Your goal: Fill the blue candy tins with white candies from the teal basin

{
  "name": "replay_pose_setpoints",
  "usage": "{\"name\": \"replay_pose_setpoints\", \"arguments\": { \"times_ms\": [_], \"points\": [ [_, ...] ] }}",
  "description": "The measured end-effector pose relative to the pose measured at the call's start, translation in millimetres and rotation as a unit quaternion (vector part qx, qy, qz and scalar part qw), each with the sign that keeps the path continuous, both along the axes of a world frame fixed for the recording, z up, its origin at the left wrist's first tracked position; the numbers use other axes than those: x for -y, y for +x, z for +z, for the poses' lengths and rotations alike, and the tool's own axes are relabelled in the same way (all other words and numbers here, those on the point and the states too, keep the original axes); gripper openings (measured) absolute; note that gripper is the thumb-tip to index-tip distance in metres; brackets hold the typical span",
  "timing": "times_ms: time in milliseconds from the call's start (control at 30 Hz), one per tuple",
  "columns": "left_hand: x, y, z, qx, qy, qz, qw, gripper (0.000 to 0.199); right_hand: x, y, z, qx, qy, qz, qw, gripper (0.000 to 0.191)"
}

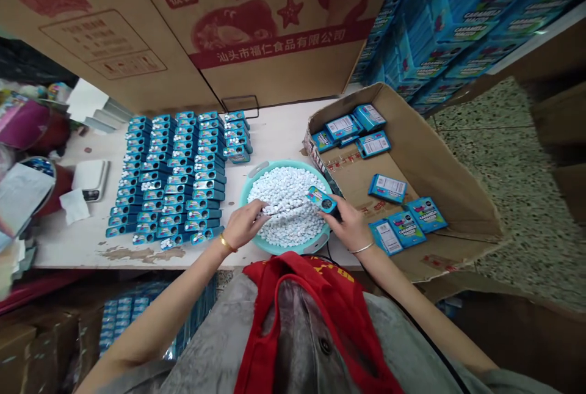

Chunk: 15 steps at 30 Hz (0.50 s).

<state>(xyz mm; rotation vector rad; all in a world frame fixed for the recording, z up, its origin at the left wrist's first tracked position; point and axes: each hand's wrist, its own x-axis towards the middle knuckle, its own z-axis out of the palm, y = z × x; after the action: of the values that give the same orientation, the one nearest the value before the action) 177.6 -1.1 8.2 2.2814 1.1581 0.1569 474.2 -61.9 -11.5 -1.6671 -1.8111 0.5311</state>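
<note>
A turquoise basin full of small white candies stands on the table in front of me. My right hand grips a small blue candy box over the right part of the basin; a dark round hole shows in the box's end. At the basin's left side my left hand is closed, thumb and fingers together. A thin pale shape runs from its fingertips across the candies, too unclear to name. To the left stand several rows of blue candy boxes with their holed ends up.
An open cardboard box on the right holds several blue packs. Large cartons wall off the back. Stacked blue packs rise at back right. A white scale sits at the left.
</note>
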Motion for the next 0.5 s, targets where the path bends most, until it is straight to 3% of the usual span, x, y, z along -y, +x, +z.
{"name": "replay_pose_setpoints", "arguments": {
  "times_ms": [200, 367, 500],
  "points": [
    [-14, 18, 64.6, -0.058, 0.059, -0.092, 0.992, 0.023, -7, -14, 0.8, 0.079, 0.029, 0.102, 0.991, 0.043],
    [-17, 48, 113.2, -0.207, 0.105, -0.149, 0.961, 0.015, -8, -25, 1.8, 0.093, 0.053, 0.144, 0.984, 0.047],
    [-11, 70, 143.3, -0.257, 0.139, -0.185, 0.938, 0.014, -8, -29, 2.2, 0.096, 0.081, 0.157, 0.98, 0.044]
  ]
}}
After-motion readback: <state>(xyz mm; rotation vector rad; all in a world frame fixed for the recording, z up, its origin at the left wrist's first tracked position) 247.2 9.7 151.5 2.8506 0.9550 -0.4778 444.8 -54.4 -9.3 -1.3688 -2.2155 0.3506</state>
